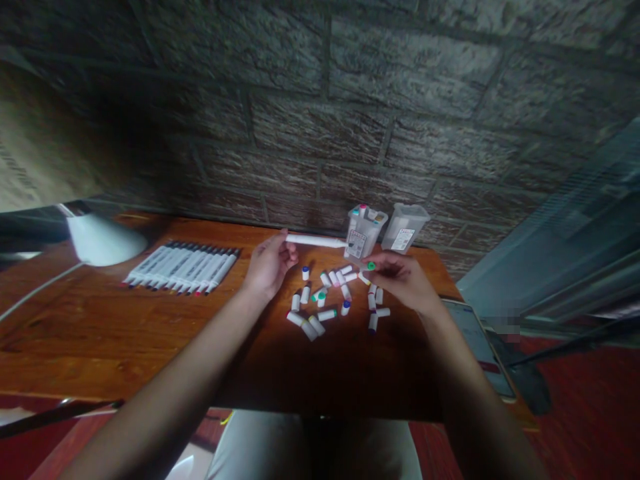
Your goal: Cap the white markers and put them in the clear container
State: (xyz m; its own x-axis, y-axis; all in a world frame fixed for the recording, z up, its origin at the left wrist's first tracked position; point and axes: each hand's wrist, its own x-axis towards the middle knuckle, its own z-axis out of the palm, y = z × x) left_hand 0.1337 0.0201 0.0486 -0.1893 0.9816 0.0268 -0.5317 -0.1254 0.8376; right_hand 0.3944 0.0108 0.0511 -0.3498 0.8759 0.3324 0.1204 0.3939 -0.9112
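My left hand is closed on one end of a white marker pen, which points right, level over the wooden table. My right hand pinches a small white cap with a green end just to the right of the marker's far end. Below and between both hands lie several loose white caps with coloured ends, scattered on the table. Behind them stand two clear plastic boxes: the left box holds several markers, the right box looks empty.
A row of several capped white markers lies at the table's left. A white desk lamp with its cable stands at the far left. A phone or tablet lies at the right edge. A brick wall runs behind.
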